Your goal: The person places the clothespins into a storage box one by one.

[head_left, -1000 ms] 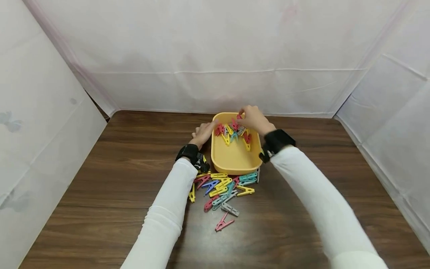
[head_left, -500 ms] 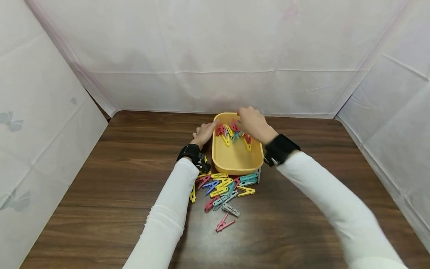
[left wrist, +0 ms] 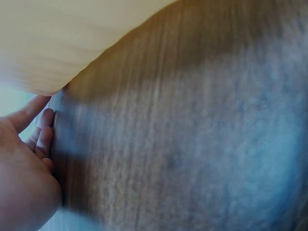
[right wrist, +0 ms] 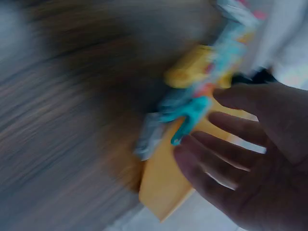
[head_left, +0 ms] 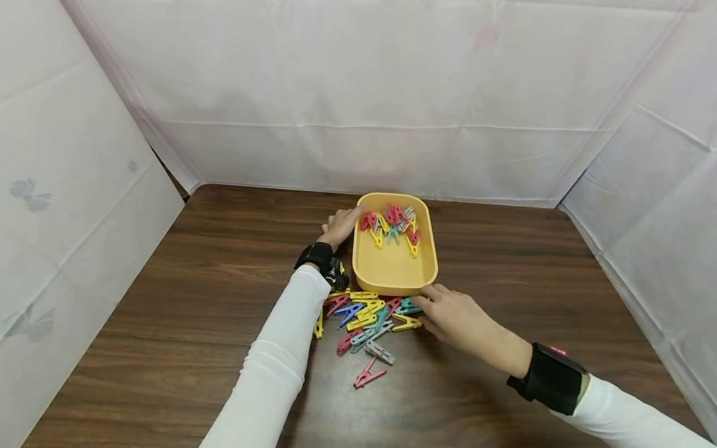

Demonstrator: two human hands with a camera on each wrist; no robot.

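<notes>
About ten clothespins (head_left: 391, 223) are lying in the yellow tub (head_left: 392, 272); many more (head_left: 366, 318) are waiting on the table (head_left: 168, 298). The left hand (head_left: 340, 225) is resting relaxed against the tub, and the right hand (head_left: 456, 316), fingers loose and empty, is reaching the pile.

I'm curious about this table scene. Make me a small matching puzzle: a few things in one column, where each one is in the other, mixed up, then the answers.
Things:
1. left hand
2. right hand
3. pink peg
4. yellow tub

Places:
A. lies alone on the table, nearer the person than the pile
B. at the near-right edge of the peg pile
C. on the table, pegs clipped along its far rim
D. against the tub's left side

Pairs: 1-D, 2-B, 3-A, 4-C
</notes>
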